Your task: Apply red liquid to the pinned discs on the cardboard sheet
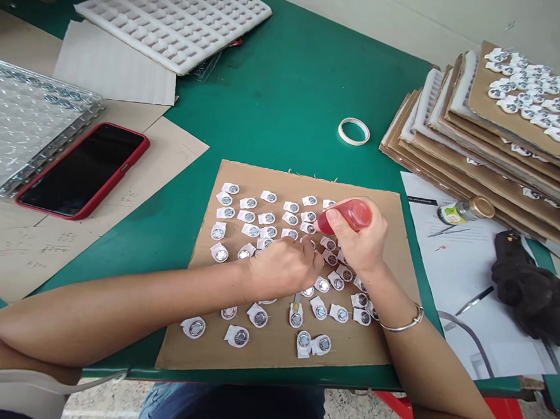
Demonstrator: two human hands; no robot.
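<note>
My right hand (366,243) is wrapped around a soft red squeeze bottle (357,215), its narrow end pointing down and left at the small parts. Beside it my left hand (283,270) is closed, knuckles up, with its fingertips close to the bottle's tip. A thin strip (297,301) shows below the left palm; whatever those fingers pinch is hidden. Many small white tabbed pieces with round silvery centres, such as this one (237,336), lie in loose rows on a brown cardboard sheet (176,348) under both hands.
A tape roll (340,133) lies behind the cardboard. To the right are stacked cardboard layers (484,130), a small glass jar (479,208), a pointed tool (474,301) and a black cloth-like object (531,288). Leftward are a red-cased phone (86,169), clear plastic tray (28,131) and white foam tray (178,20).
</note>
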